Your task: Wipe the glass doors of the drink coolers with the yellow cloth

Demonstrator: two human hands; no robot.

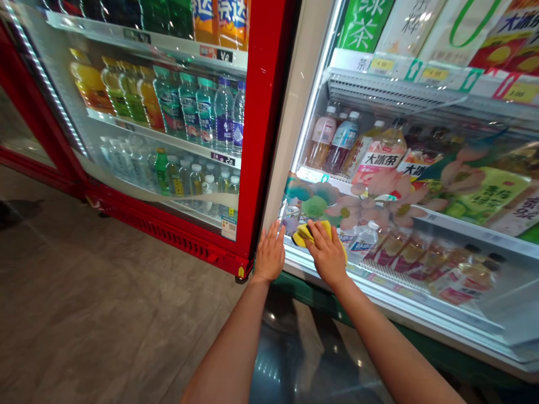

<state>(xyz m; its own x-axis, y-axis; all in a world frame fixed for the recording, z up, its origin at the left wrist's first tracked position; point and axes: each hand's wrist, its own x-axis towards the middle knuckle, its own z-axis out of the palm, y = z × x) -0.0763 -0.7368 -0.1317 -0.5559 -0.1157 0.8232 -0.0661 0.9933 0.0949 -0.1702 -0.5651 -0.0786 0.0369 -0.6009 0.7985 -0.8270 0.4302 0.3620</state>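
The right hand (326, 247) lies flat over a yellow cloth (300, 234) near the lower left corner of the glass door (503, 306), its fingers slightly spread, probably to press the cloth evenly against the pane. The left hand (270, 255), fingers extended and slightly apart, rests against the pale left frame (290, 120), seemingly for support

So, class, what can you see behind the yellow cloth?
The glass door, with bottles showing beside the cloth; what lies directly behind it and the right hand is covered.
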